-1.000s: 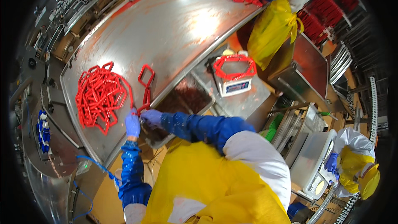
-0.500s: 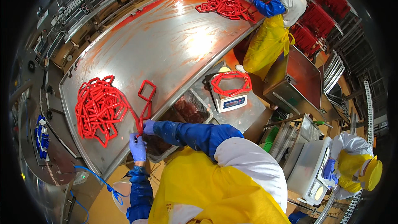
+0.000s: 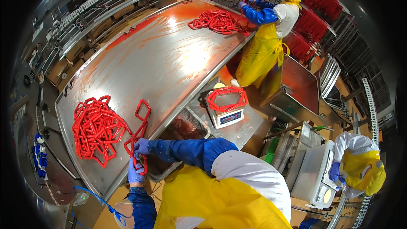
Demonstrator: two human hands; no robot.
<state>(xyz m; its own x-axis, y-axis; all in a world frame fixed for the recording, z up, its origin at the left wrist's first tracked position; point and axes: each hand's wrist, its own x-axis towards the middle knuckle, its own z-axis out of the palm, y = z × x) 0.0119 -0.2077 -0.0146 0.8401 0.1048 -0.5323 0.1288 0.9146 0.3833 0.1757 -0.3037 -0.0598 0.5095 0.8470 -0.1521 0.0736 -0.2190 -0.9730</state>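
Note:
A string of red sausages (image 3: 142, 111) runs from the heap of linked red sausages (image 3: 95, 131) across the steel table to both of my hands. At the table's near edge my right hand (image 3: 142, 146), in a purple glove, is closed around links of the string. Just below it my left hand (image 3: 135, 172), also gloved, pinches links of the same string. One short loop hangs beside the hands, over the edge. The exact grip of the fingers is partly hidden by the sausages and gloves.
The wet steel table (image 3: 140, 68) bears a second sausage heap (image 3: 216, 21), where a co-worker (image 3: 267, 46) handles links. To my right are a scale (image 3: 229, 116) with a sausage loop on it and a tub of meat (image 3: 186, 125). Another co-worker (image 3: 360, 165) stands far right.
My hands have moved slightly, and a loop of sausages now shows beside them, over the table edge. The string's far end lies on the table as before. The whole view has shifted a little.

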